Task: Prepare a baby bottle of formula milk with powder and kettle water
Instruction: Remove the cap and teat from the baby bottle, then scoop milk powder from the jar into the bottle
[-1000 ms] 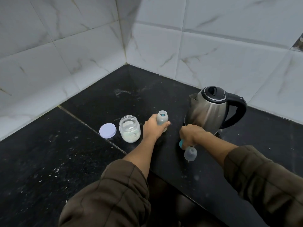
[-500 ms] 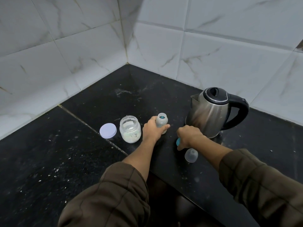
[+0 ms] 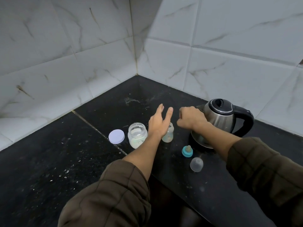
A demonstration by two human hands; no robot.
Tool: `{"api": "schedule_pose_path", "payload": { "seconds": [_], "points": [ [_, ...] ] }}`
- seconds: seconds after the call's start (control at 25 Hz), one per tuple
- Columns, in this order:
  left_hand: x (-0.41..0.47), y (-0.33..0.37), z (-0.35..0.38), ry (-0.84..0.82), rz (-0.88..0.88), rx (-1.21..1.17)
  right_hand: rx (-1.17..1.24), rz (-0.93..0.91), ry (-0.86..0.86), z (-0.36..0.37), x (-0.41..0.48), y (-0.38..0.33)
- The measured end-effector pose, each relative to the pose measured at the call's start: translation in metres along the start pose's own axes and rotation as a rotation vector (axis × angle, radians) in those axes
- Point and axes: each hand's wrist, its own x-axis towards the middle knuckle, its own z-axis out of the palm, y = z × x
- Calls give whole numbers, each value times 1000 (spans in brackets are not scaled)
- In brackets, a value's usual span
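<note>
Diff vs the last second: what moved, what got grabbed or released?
The left hand let go of the bottle and lifted above it, fingers straight. The right hand released the teat ring, now on the counter, and moved up toward the kettle, fingers curled. Unmoved: bottle, powder jar, lid, clear cap, kettle.

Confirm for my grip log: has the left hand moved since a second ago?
Yes. The left hand let go of the small clear baby bottle and stretched open beyond it, toward the tiled wall.
</note>
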Motion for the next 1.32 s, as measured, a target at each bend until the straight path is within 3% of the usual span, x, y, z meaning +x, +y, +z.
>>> {"api": "schedule_pose_path", "payload": {
  "seconds": [0.12,0.28,0.48,0.6,0.72,0.92,1.32],
  "points": [
    [5,15,-34,169,150,93,170,-117,148,-9,11,-24],
    [5,-2,-94,241,129,279,212,-302,85,-14,22,-66],
    [-2,-53,-137,-74,-204,287,67,-538,-85,2,27,-110],
    [-4,-72,-139,-232,-281,294,-59,-621,-206,15,30,-118],
    [-7,-89,-129,-278,-288,293,-154,-615,-310,22,32,-119],
    [-4,-98,-114,-103,-160,334,-247,-584,-444,30,36,-112],
    [-2,-51,-124,196,202,496,-505,-697,-251,26,41,-117]
  ]
}}
